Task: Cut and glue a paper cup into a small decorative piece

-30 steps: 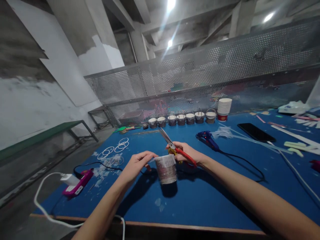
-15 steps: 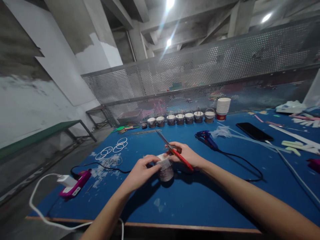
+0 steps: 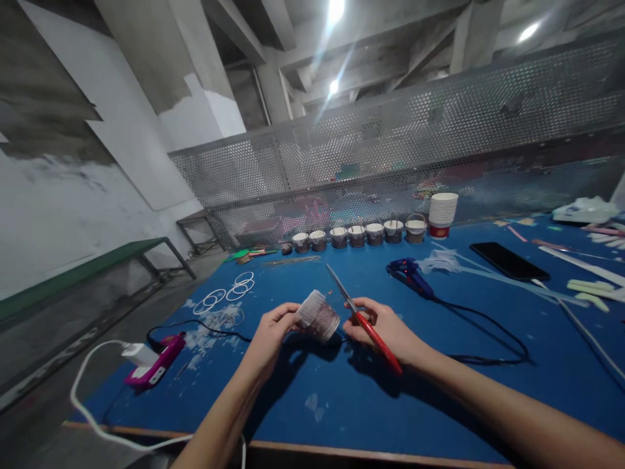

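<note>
Red-handled scissors (image 3: 364,320), right hand (image 3: 391,331); tilted cup (image 3: 319,317), left hand (image 3: 272,331)

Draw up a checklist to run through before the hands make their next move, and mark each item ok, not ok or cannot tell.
1. Cup in hand: ok. The left hand grips the wrapped cup near its rim.
2. Cup upright: not ok. It is tilted, its pale banded end toward the left hand.
3. Scissors in hand: ok. The right hand holds the red-handled scissors.
4. Scissors apart from the cup: ok. The blades point up and away, past it.
5. Inside of the cup: cannot tell. Its opening is turned from view.
6. Glue gun set down: ok. The blue glue gun lies on the table.
</note>
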Tool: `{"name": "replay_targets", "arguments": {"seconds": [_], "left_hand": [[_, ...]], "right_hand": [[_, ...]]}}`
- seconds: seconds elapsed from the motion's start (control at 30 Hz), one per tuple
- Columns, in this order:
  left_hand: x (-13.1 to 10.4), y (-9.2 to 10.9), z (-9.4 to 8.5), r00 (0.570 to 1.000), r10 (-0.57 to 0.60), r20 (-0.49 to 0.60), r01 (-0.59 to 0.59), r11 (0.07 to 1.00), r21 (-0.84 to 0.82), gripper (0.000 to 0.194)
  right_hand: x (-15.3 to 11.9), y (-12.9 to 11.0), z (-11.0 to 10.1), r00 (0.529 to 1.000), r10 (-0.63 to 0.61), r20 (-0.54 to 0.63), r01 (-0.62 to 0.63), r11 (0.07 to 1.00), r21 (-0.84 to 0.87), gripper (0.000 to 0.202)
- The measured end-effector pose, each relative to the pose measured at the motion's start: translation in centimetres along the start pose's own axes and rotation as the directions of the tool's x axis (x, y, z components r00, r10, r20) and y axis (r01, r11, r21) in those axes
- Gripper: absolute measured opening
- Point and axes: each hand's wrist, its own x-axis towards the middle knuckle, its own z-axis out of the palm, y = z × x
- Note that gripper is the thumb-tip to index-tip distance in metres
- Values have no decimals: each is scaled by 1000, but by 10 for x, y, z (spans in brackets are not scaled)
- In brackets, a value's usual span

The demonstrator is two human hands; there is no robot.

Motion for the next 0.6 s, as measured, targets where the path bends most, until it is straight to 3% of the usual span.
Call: {"name": "replay_targets", "arguments": {"seconds": [0.27,0.43,0.6], "left_hand": [[-7,0,-3,994,96,-54,-89,989,118,25],[-11,3,-4,985,153,-86,-141,981,131,23],[-14,2,-4,979,175,-103,-158,975,154,22]], "right_hand": [[-27,3,-10,987,-35,155,82,947,-310,35],[-36,7,-10,988,-36,148,103,873,-476,27],[-35,8,-4,990,-51,129,112,844,-524,22]]}}
